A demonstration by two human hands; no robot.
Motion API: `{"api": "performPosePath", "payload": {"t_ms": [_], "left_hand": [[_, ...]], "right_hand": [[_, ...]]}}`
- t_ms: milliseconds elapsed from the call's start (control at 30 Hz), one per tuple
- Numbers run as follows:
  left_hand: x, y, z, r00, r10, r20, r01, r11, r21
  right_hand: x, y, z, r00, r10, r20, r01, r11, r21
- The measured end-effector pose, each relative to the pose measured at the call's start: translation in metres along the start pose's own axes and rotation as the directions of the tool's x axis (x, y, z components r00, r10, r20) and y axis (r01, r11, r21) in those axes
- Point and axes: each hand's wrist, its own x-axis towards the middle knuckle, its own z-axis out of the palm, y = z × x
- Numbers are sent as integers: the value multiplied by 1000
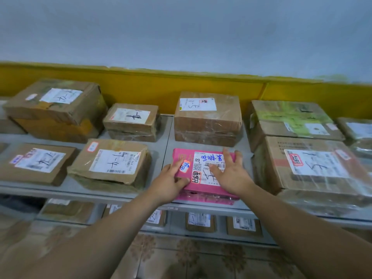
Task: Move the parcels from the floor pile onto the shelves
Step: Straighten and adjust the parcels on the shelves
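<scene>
The left hand (168, 183) grips the near-left corner of the flat pink cardboard parcel (203, 174); the right hand (231, 176) rests spread and open on its label. The parcel lies flat at the front edge of the grey metal shelf (159, 190), long axis front-to-back, pointing toward the brown taped carton (207, 119) behind.

A flat pink parcel (203, 170) lies face up near the front edge of the grey top shelf (169, 135), its white shipping label marked with blue and black handwriting, a barcode and red-edged stickers. Brown cardboard parcels surround it on the same shelf: a taped box (207, 119) just behind, a crumpled one (110, 164) to its left, a large plastic-wrapped box (314, 168) to its right.
</scene>
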Motion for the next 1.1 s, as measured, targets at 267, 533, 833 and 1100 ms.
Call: {"api": "performPosePath", "payload": {"t_ms": [267, 533, 833, 1100], "left_hand": [[9, 2, -1, 1000, -15, -21, 16, 998, 53], [18, -3, -13, 998, 7, 63, -10, 999, 53], [70, 21, -75, 997, 76, -19, -70, 974, 215], [133, 53, -90, 989, 73, -131, -46, 979, 197]], "right_hand": [[3, -7, 0, 998, 30, -48, -29, 999, 16], [8, -13, -7, 998, 53, -19, -55, 997, -62], [39, -40, -68, 973, -28, -229, -6, 989, -147], [100, -46, -109, 971, -14, -238, -17, 992, -127]]}}
